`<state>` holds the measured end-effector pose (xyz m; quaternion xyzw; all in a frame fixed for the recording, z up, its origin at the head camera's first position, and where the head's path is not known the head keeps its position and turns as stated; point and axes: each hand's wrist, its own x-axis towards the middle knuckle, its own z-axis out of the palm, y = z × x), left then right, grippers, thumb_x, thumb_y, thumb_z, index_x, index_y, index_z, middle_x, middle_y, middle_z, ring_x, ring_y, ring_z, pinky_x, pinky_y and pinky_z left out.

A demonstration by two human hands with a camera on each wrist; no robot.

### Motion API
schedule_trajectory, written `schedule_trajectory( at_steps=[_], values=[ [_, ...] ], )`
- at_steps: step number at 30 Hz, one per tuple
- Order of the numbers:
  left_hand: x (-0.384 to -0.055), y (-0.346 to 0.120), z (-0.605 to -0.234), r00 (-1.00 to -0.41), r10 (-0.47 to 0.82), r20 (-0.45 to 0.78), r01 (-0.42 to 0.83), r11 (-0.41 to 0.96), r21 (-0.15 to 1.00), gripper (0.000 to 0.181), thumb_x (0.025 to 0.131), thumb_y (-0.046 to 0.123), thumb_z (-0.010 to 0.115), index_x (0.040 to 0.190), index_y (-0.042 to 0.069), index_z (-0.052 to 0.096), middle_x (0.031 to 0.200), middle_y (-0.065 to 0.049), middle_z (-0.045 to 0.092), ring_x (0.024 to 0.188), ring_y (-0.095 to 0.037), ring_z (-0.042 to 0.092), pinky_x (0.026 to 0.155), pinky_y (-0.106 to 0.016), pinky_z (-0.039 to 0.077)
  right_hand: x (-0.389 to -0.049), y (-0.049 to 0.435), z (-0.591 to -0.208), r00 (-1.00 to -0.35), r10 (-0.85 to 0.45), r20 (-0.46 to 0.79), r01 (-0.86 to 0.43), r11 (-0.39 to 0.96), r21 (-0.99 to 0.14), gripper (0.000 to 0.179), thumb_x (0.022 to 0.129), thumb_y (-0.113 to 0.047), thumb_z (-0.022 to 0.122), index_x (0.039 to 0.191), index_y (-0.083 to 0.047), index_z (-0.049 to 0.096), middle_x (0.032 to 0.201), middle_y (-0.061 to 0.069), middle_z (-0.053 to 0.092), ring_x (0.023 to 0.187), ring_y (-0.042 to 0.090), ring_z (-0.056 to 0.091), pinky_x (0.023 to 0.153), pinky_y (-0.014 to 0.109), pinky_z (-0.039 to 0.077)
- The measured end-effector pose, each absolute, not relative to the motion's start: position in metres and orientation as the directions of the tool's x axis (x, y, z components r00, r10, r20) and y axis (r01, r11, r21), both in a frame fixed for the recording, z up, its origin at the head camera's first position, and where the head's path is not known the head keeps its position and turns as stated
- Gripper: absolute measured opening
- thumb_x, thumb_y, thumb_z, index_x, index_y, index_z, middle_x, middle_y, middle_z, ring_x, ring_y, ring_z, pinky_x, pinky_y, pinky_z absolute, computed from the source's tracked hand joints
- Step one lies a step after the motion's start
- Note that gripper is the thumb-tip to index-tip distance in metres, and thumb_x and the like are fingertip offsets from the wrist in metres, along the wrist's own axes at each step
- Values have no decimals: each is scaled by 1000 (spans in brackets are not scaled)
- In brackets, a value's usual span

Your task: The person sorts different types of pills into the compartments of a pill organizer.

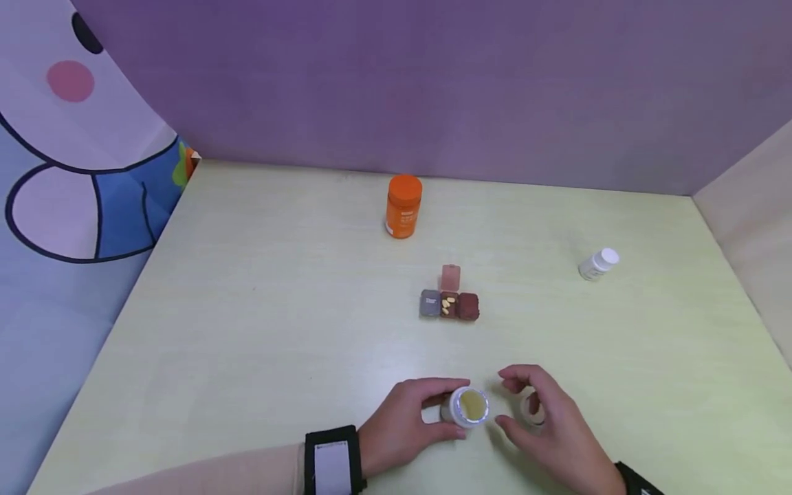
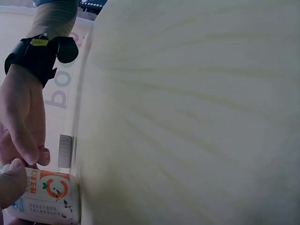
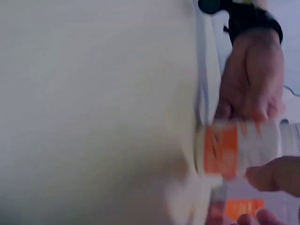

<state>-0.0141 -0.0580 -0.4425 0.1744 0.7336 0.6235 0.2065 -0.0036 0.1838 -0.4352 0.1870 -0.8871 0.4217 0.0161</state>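
My left hand (image 1: 402,419) grips a white pill bottle (image 1: 454,412) standing on the table, thumb on one side and fingers on the other. Its top is uncapped and shows a yellowish round inside. In the left wrist view the bottle's label (image 2: 51,192) is orange and white. Just right of the bottle, my right hand (image 1: 551,426) hovers with thumb and forefinger spread, not touching it. Beneath that hand is a white ring-shaped thing (image 1: 531,410), perhaps the cap, partly hidden by the fingers; it looks to be on the table.
Farther in stands a small pill box (image 1: 468,306) with grey and dark red compartments; its middle one is open, pills (image 1: 448,304) inside, pink lid (image 1: 450,277) raised. An orange bottle (image 1: 403,206) stands at the back. A small white bottle (image 1: 598,264) is at the right.
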Motion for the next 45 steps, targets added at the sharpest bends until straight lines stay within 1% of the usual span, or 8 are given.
schedule_trajectory(
  at_steps=[4, 7, 10, 17, 26, 33, 38, 45],
  values=[
    [-14, -58, -441, -858, 505, -96, -15, 163, 987, 52, 83, 3, 83, 132, 0, 65, 130, -11, 68, 121, -21, 64, 103, -24, 47, -16, 210, -434, -867, -408, 287, -483, 543, -687, 61, 68, 8, 88, 121, -10, 62, 113, 0, 62, 100, 10, 53, 74, 19, 44],
    [-15, -57, -441, -858, 502, -105, -25, 164, 986, 52, 83, 2, 83, 132, 0, 65, 130, -10, 68, 121, -20, 64, 103, -23, 47, -20, 233, -436, -844, -483, 235, -510, 584, -631, 67, 67, -3, 93, 126, -13, 62, 127, 2, 58, 119, 6, 48, 92, 10, 40],
    [-16, -57, -440, -855, 504, -118, -35, 172, 985, 52, 83, 2, 83, 132, 1, 66, 130, -9, 69, 121, -18, 64, 102, -22, 47, -19, 250, -441, -835, -528, 152, -510, 643, -571, 77, 65, -19, 97, 132, -17, 60, 141, 6, 51, 134, 3, 36, 107, 5, 25],
    [-16, -57, -439, -851, 507, -138, -46, 190, 981, 52, 83, 5, 84, 132, 4, 66, 130, -7, 68, 121, -13, 63, 102, -22, 46, -17, 258, -457, -824, -539, 175, -540, 656, -527, 73, 64, -20, 97, 129, -23, 64, 146, 13, 47, 140, 10, 30, 111, 6, 18],
    [-16, -55, -441, -851, 511, -121, -28, 185, 982, 52, 83, 3, 83, 131, 2, 66, 130, -8, 68, 120, -13, 62, 102, -22, 47, -15, 251, -457, -848, -490, 203, -511, 649, -564, 65, 66, -7, 94, 123, -22, 67, 141, 12, 54, 141, 5, 33, 112, 7, 19],
    [-15, -54, -440, -854, 508, -112, -19, 183, 983, 51, 83, 3, 83, 131, 2, 66, 128, -8, 69, 119, -12, 63, 102, -23, 47, -14, 249, -446, -849, -476, 232, -455, 434, -778, 72, 72, 20, 80, 138, 2, 58, 133, 3, 65, 123, -1, 56, 95, 14, 48],
    [-16, -53, -440, -851, 511, -118, -25, 186, 982, 51, 82, 3, 83, 131, 2, 66, 129, -8, 69, 120, -13, 63, 102, -23, 47, -11, 243, -435, -897, -415, 151, -330, 403, -853, 68, 78, 20, 76, 139, 4, 51, 133, -3, 65, 114, -1, 60, 80, 20, 57],
    [-17, -51, -440, -850, 512, -128, -49, 164, 985, 50, 82, 3, 83, 130, 1, 67, 128, -11, 69, 120, -14, 63, 102, -23, 47, -6, 235, -426, -909, -395, 136, -289, 359, -887, 57, 80, 17, 75, 133, 1, 59, 122, -2, 67, 106, 5, 61, 78, 21, 56]
  ],
)
